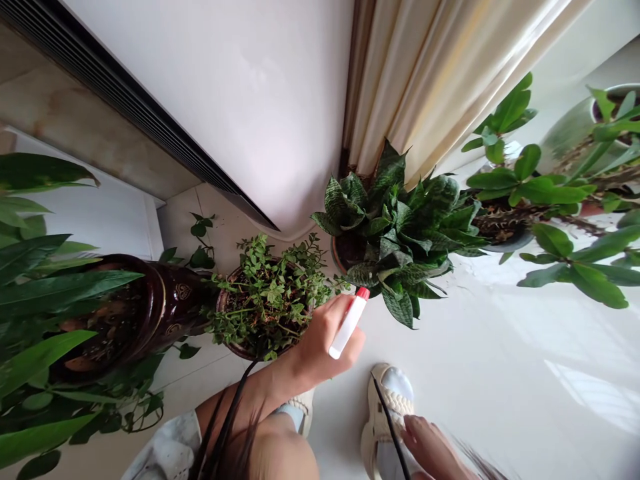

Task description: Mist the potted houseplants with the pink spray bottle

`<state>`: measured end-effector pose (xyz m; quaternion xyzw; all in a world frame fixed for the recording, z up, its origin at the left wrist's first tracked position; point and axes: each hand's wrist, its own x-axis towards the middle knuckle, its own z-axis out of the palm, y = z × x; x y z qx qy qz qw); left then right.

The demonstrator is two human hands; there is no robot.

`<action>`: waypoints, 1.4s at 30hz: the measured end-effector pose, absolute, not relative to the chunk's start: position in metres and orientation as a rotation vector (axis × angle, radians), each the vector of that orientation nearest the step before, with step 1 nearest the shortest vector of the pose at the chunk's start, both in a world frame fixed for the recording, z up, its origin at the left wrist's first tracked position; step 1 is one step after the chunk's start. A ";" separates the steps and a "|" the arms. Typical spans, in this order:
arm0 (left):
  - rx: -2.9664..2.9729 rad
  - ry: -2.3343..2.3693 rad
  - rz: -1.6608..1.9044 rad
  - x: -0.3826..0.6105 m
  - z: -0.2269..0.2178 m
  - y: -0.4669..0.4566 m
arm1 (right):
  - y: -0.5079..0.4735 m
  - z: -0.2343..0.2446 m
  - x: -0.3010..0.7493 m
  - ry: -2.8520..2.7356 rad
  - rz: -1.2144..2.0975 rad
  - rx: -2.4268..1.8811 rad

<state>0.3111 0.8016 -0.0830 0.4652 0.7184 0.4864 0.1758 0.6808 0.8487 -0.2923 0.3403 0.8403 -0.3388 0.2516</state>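
Observation:
My left hand [320, 333] is closed around a slim white object with a red end [349, 325], its red tip pointing up and away from me. What kind of tool it is cannot be made out. The hand is over the right edge of a round pot of small-leaved green plant [270, 293]; whether its hidden fingers touch a stem does not show. Just beyond the red tip grow the dark, patterned leaves of another potted plant [400, 233]. My right hand [433, 448] hangs low beside my right shoe [390, 407], fingers loosely extended, with nothing visible in it.
A glossy dark brown pot [165, 300] with large-leaved foliage stands at the left. Behind the plants rise a white appliance-like panel [240, 100] and a cream curtain [415, 73]. More potted plants [550, 187] are at the right on the pale tiled floor [490, 360].

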 end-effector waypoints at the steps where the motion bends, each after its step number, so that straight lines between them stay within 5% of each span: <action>1: 1.341 2.024 1.380 0.312 -0.083 0.802 | 0.852 -0.290 0.674 2.240 -0.969 0.879; 7: 1.336 1.966 1.366 0.314 -0.079 0.807 | 0.872 -0.279 0.622 2.256 -0.943 0.803; 17: 1.005 1.540 0.830 0.232 0.012 0.839 | 0.863 -0.275 0.624 2.202 -0.975 0.803; 25: 1.116 1.454 0.580 0.198 -0.005 0.880 | 0.867 -0.270 0.619 2.195 -0.981 0.862; 42: 1.189 1.566 0.650 0.197 -0.018 0.892 | 0.872 -0.253 0.615 2.183 -1.036 0.866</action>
